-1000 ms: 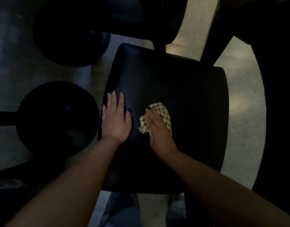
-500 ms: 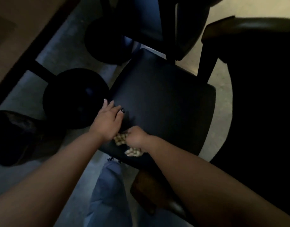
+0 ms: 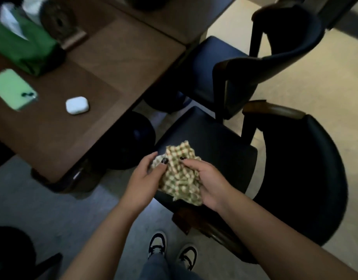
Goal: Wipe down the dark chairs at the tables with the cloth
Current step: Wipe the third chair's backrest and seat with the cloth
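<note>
1. We held the cloth (image 3: 181,174) bunched between both hands, above the front edge of the near chair (image 3: 220,146).
2. Our left hand (image 3: 143,178) pinched its left side, thumb on top.
3. Our right hand (image 3: 208,182) curled round its right side.
4. A second chair (image 3: 214,63) stood tucked at the worktop (image 3: 117,63).
5. A phone (image 3: 12,88) lay at the worktop's left edge, a white case (image 3: 77,105) beside it.
</note>
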{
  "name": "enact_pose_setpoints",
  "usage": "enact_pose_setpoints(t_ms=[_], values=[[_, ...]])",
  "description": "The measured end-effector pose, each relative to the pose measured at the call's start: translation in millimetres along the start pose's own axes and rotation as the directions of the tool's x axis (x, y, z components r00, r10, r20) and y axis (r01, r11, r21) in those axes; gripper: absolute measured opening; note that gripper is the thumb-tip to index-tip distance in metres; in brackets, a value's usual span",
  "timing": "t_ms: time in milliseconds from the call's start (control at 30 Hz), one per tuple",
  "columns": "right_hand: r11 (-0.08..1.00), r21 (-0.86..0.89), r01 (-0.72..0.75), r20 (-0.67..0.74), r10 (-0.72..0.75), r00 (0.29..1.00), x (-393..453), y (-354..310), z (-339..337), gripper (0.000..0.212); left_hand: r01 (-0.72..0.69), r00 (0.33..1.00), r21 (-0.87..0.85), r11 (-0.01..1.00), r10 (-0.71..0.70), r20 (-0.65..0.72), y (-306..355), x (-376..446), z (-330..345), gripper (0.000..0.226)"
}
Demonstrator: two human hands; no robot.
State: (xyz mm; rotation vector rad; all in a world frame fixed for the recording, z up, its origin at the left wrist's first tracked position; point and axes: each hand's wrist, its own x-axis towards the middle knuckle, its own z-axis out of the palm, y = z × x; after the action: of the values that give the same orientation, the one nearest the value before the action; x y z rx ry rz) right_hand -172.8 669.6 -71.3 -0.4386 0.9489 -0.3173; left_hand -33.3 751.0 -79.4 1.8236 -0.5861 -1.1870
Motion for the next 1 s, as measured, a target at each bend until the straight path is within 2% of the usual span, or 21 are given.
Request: enact_pose_setpoints(t_ms=[67, 100, 233, 400, 467, 567, 800, 933, 1000], values=[[0.996, -0.031, 0.08, 0.017, -0.08, 0.997, -19.4, -9.3, 10.1, 0.032, -0.009, 0.999, -0.155, 0.988, 0.014, 0.037, 19.5, -14.4, -3.3, 0.037], [0.989, -0.068, 0.134, 0.01, -0.134, 0.991, -29.1, -14.6, 14.2, 0.031, -0.033, 0.998, -0.18, 0.983, 0.043, 0.051, 30.0, -20.4, -4.1, 0.039], [0.916, -0.233, 0.328, -0.034, -0.345, 0.938, -69.4, -40.6, 28.6, 0.025, -0.163, 0.982, -0.137, 0.977, 0.174, 0.069, 73.2, -42.3, -4.8, 0.045], [0.758, -0.431, 0.49, -0.047, -0.561, 0.827, -115.1, -80.9, 29.7, 0.015, -0.326, 0.942, -0.097, 0.94, 0.331, 0.046, 126.6, -63.4, 2.9, 0.023], [0.711, -0.478, 0.515, -0.008, -0.59, 0.807, -130.9, -100.8, 20.4, 0.015, -0.359, 0.93, -0.085, 0.929, 0.364, 0.045, 146.3, -69.3, 12.8, 0.012], [0.622, -0.551, 0.556, 0.073, -0.628, 0.775, -153.9, -133.1, -3.6, 0.015, -0.41, 0.909, -0.075, 0.909, 0.414, 0.043, 171.8, -78.5, 37.4, 0.007], [0.446, -0.647, 0.619, 0.258, -0.636, 0.727, -208.2, -212.2, -86.4, 0.018, -0.47, 0.883, -0.126, 0.874, 0.465, -0.068, 203.1, -118.4, 130.4, 0.029], [0.344, -0.701, 0.625, 0.328, -0.622, 0.711, -239.7, -256.3, -119.9, 0.022, -0.467, 0.881, -0.168, 0.868, 0.441, -0.171, 214.7, -134.6, 177.2, 0.011], [0.308, -0.716, 0.627, 0.356, -0.612, 0.707, -249.1, -273.3, -126.5, 0.019, -0.469, 0.878, -0.187, 0.863, 0.435, -0.199, 221.5, -140.5, 193.1, 0.011]])
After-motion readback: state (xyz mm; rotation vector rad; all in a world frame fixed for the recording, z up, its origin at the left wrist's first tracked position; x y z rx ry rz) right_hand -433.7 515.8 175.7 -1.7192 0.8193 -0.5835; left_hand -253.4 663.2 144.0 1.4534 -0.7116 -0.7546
